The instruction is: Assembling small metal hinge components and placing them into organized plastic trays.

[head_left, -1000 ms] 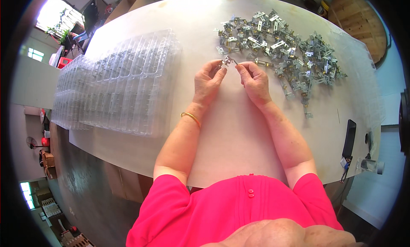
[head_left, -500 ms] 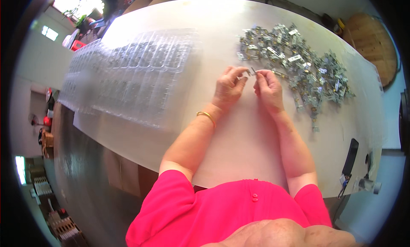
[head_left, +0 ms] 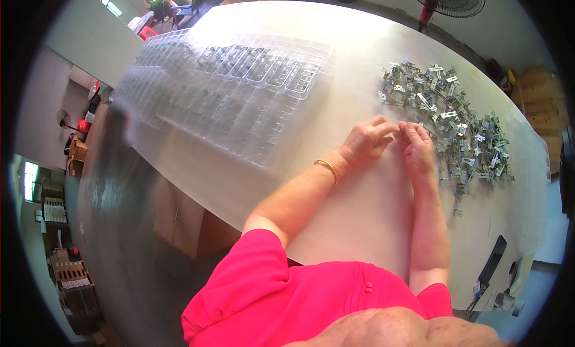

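Observation:
My left hand (head_left: 371, 142), with a gold bangle (head_left: 327, 169) on its wrist, is closed, thumb and fingers pinched. My right hand (head_left: 418, 149) is pinched too, its fingertips meeting the left ones just above the table. The small silvery metal part between them showed half a second ago; the fingers now mostly hide it. Close to the right hand's far side spreads a loose pile of small metal parts (head_left: 448, 114), silver with some brass-coloured bits. Left of my hands lie clear plastic trays (head_left: 263, 161) with rows of compartments, some holding grey metal parts (head_left: 239, 60).
The pale table (head_left: 335, 227) runs beneath everything. At its right front lie a black strip-like thing (head_left: 493, 257) and a clear container (head_left: 508, 302). Beyond the far edge stands a fan (head_left: 446, 0). A cardboard box (head_left: 185, 218) sits below the left edge.
The whole view has shifted, so the table, trays and pile sit further right and lower. My fingertips have come together, covering the metal part that showed between them.

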### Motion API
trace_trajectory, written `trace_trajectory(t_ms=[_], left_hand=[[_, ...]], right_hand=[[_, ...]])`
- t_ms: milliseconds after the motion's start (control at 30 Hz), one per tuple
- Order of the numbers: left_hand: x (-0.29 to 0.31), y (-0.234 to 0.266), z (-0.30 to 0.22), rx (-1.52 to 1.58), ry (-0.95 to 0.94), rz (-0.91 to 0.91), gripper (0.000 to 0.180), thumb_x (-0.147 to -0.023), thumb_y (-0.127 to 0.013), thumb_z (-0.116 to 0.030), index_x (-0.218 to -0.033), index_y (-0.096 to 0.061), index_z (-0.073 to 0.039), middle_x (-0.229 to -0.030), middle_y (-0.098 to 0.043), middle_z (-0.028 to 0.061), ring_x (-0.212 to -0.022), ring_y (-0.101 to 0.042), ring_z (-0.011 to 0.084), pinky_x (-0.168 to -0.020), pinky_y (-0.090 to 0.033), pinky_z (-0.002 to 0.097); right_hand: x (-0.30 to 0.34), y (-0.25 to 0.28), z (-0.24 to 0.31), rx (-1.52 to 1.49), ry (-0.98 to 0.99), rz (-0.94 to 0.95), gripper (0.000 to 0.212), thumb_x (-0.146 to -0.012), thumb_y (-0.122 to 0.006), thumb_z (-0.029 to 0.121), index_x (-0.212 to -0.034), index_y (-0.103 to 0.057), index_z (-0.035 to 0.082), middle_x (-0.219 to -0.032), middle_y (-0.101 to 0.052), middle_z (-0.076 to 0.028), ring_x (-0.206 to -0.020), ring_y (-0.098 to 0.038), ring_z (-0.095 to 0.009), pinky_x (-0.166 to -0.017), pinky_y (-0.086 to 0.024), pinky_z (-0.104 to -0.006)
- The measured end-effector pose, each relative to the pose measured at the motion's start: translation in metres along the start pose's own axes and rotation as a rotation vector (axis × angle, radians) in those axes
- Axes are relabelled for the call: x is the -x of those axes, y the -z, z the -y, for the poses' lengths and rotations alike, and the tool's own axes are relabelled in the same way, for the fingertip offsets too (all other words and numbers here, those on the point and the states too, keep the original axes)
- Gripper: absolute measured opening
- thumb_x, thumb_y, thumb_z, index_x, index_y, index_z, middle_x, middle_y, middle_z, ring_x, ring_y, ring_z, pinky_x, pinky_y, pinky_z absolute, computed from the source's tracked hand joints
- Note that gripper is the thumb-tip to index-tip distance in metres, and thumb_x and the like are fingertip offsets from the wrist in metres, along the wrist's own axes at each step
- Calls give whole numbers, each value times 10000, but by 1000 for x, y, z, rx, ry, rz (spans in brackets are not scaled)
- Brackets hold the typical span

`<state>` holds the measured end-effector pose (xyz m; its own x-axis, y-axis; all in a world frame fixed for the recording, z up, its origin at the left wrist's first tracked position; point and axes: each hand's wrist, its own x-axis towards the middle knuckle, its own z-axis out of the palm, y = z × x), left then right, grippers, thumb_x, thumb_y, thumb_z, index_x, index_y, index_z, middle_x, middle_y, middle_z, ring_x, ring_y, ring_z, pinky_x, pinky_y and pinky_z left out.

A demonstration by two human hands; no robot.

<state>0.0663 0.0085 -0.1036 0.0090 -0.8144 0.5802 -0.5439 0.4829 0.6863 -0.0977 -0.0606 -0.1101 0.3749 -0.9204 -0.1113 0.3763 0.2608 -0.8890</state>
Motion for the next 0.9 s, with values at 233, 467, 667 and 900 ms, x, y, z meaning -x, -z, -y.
trace_trajectory(t_ms=[233, 467, 667, 900], left_hand=[[0, 5, 1, 239, 312, 5, 259, -871, -693, -37, -1128, -662, -34, -924, -661, 63, -829, -651, 119, -752, -544, 266], [0, 1, 8, 395, 447, 11, 268, -893, -702, -63, -1124, -593, 18, -944, -685, 62, -885, -642, 92, -791, -543, 248], [-3, 3, 10, 426, 484, 52, 318, -881, -723, -72, -1150, -577, 11, -952, -671, 53, -828, -641, 87, -713, -534, 232], [-10, 24, 2, 873, 496, 78, 628, -827, -647, -78, -1417, -437, -27, -1347, -526, 120, -1118, -596, 195, -914, -497, 330]], right_hand=[[10, -13, 8, 58, 258, 41, 119, -1013, -543, 135, -1002, -624, 49, -1139, -622, -73, -1072, -591, -158, -925, -489, -308], [13, -12, -1, 431, 413, 225, 52, -964, -597, 37, -1006, -620, 16, -1196, -551, -53, -991, -573, -118, -899, -478, -269], [6, -10, -6, 396, 418, 127, 59, -961, -614, 45, -978, -620, -12, -1044, -577, -30, -863, -598, -109, -814, -503, -248], [1, -3, -4, -69, 184, -34, 119, -994, -592, 143, -1002, -653, 41, -967, -656, -30, -878, -631, -126, -823, -541, -281]])
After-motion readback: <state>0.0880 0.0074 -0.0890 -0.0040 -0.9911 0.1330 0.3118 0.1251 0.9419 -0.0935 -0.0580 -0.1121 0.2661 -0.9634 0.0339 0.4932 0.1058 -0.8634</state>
